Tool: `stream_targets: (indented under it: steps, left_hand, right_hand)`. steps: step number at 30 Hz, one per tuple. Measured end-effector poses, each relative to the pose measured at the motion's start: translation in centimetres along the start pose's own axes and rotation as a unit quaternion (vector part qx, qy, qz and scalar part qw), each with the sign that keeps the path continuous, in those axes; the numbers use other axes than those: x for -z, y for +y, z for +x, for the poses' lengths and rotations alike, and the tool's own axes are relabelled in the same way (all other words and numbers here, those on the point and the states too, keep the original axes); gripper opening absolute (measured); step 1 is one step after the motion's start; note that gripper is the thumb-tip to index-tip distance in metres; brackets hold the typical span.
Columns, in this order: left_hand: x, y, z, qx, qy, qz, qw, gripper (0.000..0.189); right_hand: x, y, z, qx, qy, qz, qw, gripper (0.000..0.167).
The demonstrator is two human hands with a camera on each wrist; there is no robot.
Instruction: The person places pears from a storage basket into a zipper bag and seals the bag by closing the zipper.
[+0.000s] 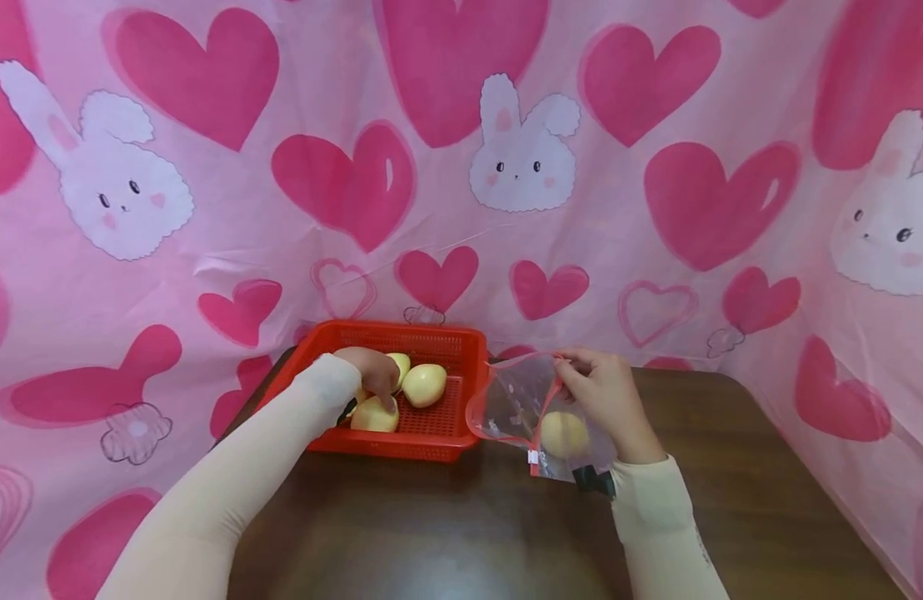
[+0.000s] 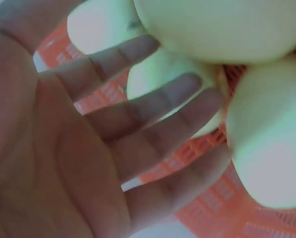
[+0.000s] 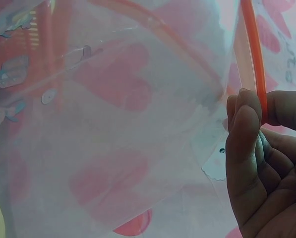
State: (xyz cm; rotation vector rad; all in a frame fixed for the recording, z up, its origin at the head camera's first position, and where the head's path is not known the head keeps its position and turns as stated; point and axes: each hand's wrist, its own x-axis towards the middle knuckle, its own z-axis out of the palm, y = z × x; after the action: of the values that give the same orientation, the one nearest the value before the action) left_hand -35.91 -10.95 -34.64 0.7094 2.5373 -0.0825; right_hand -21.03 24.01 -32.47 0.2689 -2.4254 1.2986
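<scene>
My left hand (image 1: 373, 372) reaches into the red basket (image 1: 472, 350) among pale yellow apples. In the left wrist view its fingers (image 2: 152, 104) are spread and fairly straight, beside one apple (image 2: 271, 139) and below another (image 2: 222, 29). The head view shows its fingertips at the front apple (image 1: 375, 415). My right hand (image 1: 602, 398) pinches the red-edged mouth of a clear zip bag (image 1: 510, 396), between thumb and fingers in the right wrist view. The bag hangs with its mouth towards the basket, a white slider (image 1: 533, 457) at its lower edge. One apple (image 1: 564, 434) lies inside it.
A dark brown wooden table (image 1: 431, 533) holds the basket, which stands at its back left. Another apple (image 1: 425, 385) lies in the basket's middle. Behind and at both sides hangs a pink cloth (image 1: 446, 217) with hearts and rabbits.
</scene>
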Motion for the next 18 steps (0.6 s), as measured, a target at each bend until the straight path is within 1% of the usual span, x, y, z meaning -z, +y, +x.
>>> stream_targets:
  steps: [1, 3, 4, 6, 7, 9, 11, 12, 15, 18]
  left_hand:
    - [0.0, 0.3, 0.1, 0.006, -0.007, -0.009, 0.9999, 0.029]
    - [-0.2, 0.8, 0.0, 0.019, -0.024, -0.029, 0.9991, 0.036]
    - [-0.3, 1.0, -0.2, 0.028, -0.030, -0.037, 0.9985, 0.044]
    - [-0.6, 1.2, -0.5, 0.047, -0.042, -0.038, 0.9973, 0.058]
    - [-0.8, 1.2, -0.7, 0.053, -0.046, -0.032, 0.9970, 0.065]
    - [-1.2, 1.3, -0.9, 0.073, -0.050, -0.031, 0.9956, 0.075]
    - [-1.5, 1.3, -0.9, 0.083, -0.052, -0.033, 0.9946, 0.081]
    - [-1.7, 1.4, -0.9, 0.096, -0.048, -0.049, 0.9931, 0.083]
    - [-1.7, 1.6, -0.7, 0.103, -0.043, -0.068, 0.9915, 0.086]
    - [-1.5, 1.9, -0.5, 0.093, -0.042, -0.059, 0.9931, 0.086]
  right_hand:
    - [0.1, 0.0, 0.0, 0.001, 0.002, -0.001, 1.0000, 0.022]
    - [0.2, 0.0, -0.1, -0.004, 0.002, 0.001, 1.0000, 0.023]
    - [0.2, 0.0, -0.2, -0.007, 0.001, 0.001, 1.0000, 0.023]
    - [0.2, -0.1, -0.3, -0.013, -0.005, 0.003, 0.9999, 0.023]
    - [0.1, -0.2, -0.3, -0.015, -0.008, 0.003, 0.9999, 0.024]
    - [0.1, -0.2, -0.3, -0.019, -0.013, 0.001, 0.9997, 0.025]
    - [0.1, -0.2, -0.3, -0.019, -0.014, -0.003, 0.9997, 0.025]
    - [0.1, -0.2, -0.3, -0.017, -0.014, -0.004, 0.9997, 0.025]
    - [0.2, -0.1, -0.2, -0.010, -0.006, -0.008, 0.9999, 0.025]
    - [0.4, 0.1, -0.3, -0.006, 0.003, -0.006, 1.0000, 0.024]
